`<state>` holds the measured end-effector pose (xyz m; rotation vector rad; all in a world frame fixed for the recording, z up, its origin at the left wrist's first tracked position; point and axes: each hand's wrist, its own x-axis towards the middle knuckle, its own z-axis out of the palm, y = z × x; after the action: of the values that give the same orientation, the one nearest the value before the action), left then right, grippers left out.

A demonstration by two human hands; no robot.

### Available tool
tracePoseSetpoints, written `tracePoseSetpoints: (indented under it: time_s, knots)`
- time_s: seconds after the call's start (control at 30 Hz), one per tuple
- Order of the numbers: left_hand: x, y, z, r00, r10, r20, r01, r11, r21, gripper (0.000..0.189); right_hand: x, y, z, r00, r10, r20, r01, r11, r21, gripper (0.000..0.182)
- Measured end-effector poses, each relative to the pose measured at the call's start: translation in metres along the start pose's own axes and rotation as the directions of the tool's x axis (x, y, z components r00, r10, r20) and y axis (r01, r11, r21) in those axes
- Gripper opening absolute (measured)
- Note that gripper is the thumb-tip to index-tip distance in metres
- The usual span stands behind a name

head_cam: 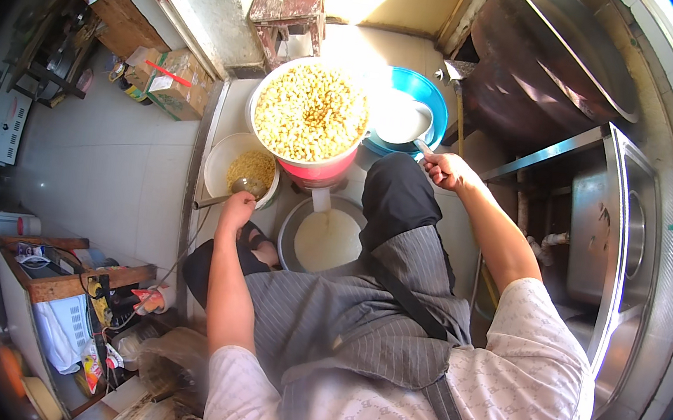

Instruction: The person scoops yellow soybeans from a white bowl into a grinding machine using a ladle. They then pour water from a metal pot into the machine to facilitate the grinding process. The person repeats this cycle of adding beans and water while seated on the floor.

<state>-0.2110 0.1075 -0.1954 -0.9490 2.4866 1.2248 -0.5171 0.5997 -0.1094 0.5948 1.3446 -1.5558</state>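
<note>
My left hand point(238, 210) grips the handle of a metal ladle point(248, 186), whose bowl is over a white bucket point(214, 172) partly filled with yellow grains point(254, 166). With my right hand point(448, 172) I hold the handle of a wide dipper point(405, 123); its bowl sits within a blue basin point(433, 96) and looks white in the glare. Between my hands stands a red grinding machine point(316, 170), its white hopper heaped with pale yellow beans point(313, 111). A white spout point(321, 199) points down into a metal basin point(289, 236) of creamy liquid point(327, 240).
A worn wooden stool point(288, 2) stands behind the hopper. To the right are a large dark vat point(526, 76) and a steel sink point(610, 241). A cardboard box point(183, 83) lies far left; a cluttered wooden-edged cabinet point(73, 279) and a cable point(180, 267) are nearer.
</note>
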Motion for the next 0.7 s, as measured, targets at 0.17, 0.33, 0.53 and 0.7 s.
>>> tracePoseSetpoints:
  time_s: [0.17, 0.33, 0.53, 0.7]
  knots:
    - [-0.006, 0.001, 0.002, 1.0, -0.016, -0.014, 0.014, 0.997, -0.074, 0.024, -0.052, -0.007, 0.012, 0.995, -0.094, -0.014, 0.094, 0.996, 0.001, 0.017]
    - [-0.002, 0.001, 0.001, 1.0, 0.012, -0.007, -0.012, 0.997, -0.081, 0.022, -0.111, -0.025, 0.025, 0.975, -0.222, 0.02, 0.221, 0.975, 0.027, 0.014]
    - [0.008, -0.011, 0.003, 0.999, 0.045, -0.031, -0.046, 0.998, -0.043, 0.023, -0.187, -0.049, 0.075, 0.91, -0.394, 0.128, 0.402, 0.915, -0.044, 0.019]
    - [0.004, 0.0, 0.001, 0.997, 0.055, -0.052, -0.056, 0.998, -0.013, 0.024, -0.229, -0.054, 0.116, 0.857, -0.484, 0.174, 0.503, 0.861, -0.081, 0.016]
